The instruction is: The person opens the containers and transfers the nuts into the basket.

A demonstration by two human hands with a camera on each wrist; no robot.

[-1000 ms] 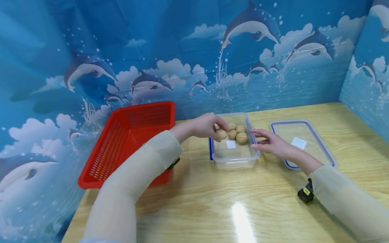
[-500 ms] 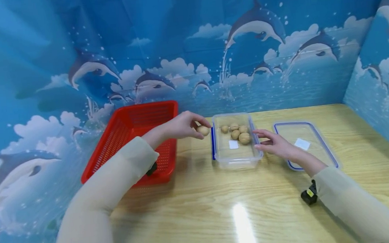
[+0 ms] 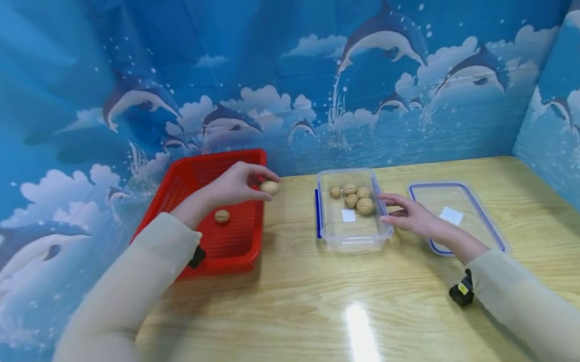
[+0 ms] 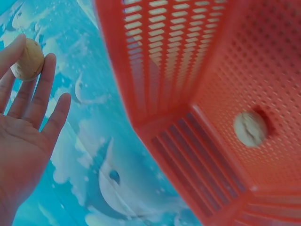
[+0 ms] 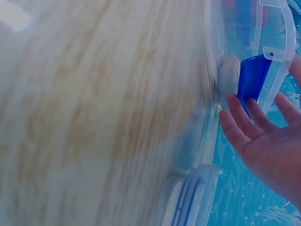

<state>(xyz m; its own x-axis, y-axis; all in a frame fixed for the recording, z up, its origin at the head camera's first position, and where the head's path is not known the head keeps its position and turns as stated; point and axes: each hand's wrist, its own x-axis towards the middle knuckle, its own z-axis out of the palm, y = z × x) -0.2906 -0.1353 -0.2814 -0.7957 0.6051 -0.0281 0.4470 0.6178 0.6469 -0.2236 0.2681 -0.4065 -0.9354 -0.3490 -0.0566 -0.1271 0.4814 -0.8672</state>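
Note:
My left hand (image 3: 236,184) pinches a walnut (image 3: 269,187) at its fingertips, over the right rim of the red basket (image 3: 200,250). The left wrist view shows the same walnut (image 4: 27,59) held at my fingertips. One walnut (image 3: 222,216) lies on the basket floor, also seen as the walnut (image 4: 251,128) in the wrist view. A clear plastic box (image 3: 354,238) with a blue clasp holds several walnuts (image 3: 365,206). My right hand (image 3: 406,213) rests with straight fingers against the box's right wall; the right wrist view shows its fingers (image 5: 242,122) beside the blue clasp (image 5: 252,76).
The box's clear lid (image 3: 473,229) with a blue rim lies flat on the wooden table (image 3: 331,308), to the right of my right hand. Blue dolphin-print walls close in the table at the back and both sides.
My left hand has carried a walnut out of the clear box leftward to the red basket's rim. My right hand has stayed on the box's side.

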